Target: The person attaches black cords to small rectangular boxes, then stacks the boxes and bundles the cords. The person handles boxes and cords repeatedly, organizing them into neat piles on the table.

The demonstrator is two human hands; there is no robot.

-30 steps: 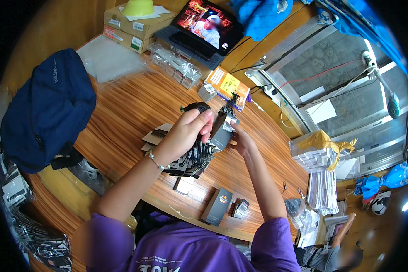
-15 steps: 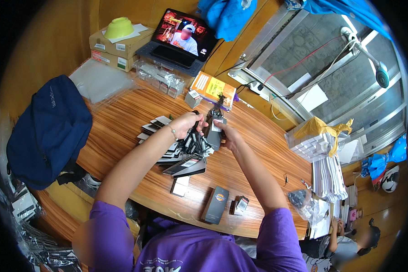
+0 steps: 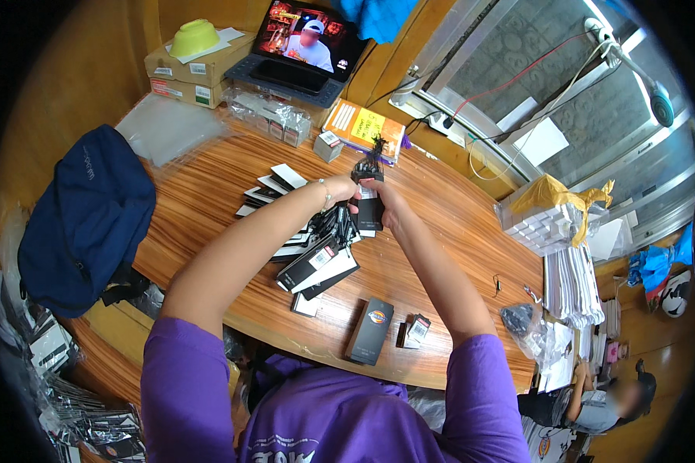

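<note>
In the middle of the table, both of my hands meet at an upright bundle of black hang tags (image 3: 371,212), whose dark strings bunch at its top. My right hand (image 3: 389,202) grips the bundle's right side, thumb toward the white label. My left hand (image 3: 341,190) is closed against its upper left edge; some of its fingers are hidden. Under my left forearm spreads a loose pile of black and white hang tags (image 3: 313,262), their black strings tangled beside the bundle. Nearer me lie a stack of dark tags (image 3: 371,332) and a small stack of labels (image 3: 417,330).
A navy bag (image 3: 85,224) sits at the left edge. At the back are a laptop (image 3: 286,81), a yellow bowl (image 3: 196,38) on cardboard boxes and an orange booklet (image 3: 363,127). White paper stacks (image 3: 573,285) stand at right. Another person (image 3: 602,405) is at far right.
My left hand has moved right and up against the bundle. The bundle now shows its labelled face more squarely, and my right hand has risen slightly. The view has shifted a little.
</note>
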